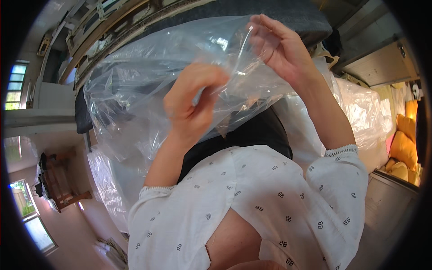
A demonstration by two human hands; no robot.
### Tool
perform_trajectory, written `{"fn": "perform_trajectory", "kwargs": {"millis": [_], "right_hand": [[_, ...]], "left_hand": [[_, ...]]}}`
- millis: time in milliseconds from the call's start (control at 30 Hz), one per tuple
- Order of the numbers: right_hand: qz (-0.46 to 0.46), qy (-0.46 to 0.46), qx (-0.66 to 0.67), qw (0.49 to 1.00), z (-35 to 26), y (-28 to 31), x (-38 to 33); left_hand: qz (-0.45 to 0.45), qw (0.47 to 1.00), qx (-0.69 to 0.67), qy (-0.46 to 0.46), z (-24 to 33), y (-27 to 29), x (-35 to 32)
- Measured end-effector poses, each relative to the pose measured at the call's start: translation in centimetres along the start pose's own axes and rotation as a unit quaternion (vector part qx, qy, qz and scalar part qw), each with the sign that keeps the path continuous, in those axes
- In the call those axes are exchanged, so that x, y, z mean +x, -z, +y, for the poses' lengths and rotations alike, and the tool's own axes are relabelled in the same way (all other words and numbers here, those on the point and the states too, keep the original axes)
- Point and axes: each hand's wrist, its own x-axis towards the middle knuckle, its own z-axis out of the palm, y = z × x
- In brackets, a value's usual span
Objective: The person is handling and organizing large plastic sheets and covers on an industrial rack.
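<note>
A large, crinkled clear plastic sheet (135,76) lies across the dark surface in front of me and over my lap; whether it is a bag cannot be told. My left hand (191,99) is raised over its middle, thumb and fingers bent together on a gathered part of the film. Motion blurs those fingertips. Farther away and to the right, my right hand (285,51) has its fingers curled at the upper edge of the plastic, with some film passing over them. Between both hands the film is drawn into a shiny fold.
The dark padded surface (288,15) extends behind the plastic. Wooden and metal rails (105,27) run along the far left. More clear plastic wrapping (362,105) lies to the right, near yellow-orange cloth or cushions (403,144). A brown wooden frame (58,175) stands at left.
</note>
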Motion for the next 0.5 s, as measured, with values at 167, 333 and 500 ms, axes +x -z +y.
{"fn": "perform_trajectory", "kwargs": {"millis": [167,333,500], "right_hand": [[0.065,0.041,0.105,0.992,0.1,5.2,2.1],[0.182,0.011,0.141,0.973,3.5,8.0,2.2],[0.247,0.204,0.025,0.947,-2.8,15.0,-1.0]], "left_hand": [[0.257,0.953,0.157,-0.027,2.6,14.1,-1.8],[0.453,0.826,0.333,-0.042,11.0,24.4,-2.8],[0.284,0.845,0.445,0.083,5.3,37.4,-8.0]]}}
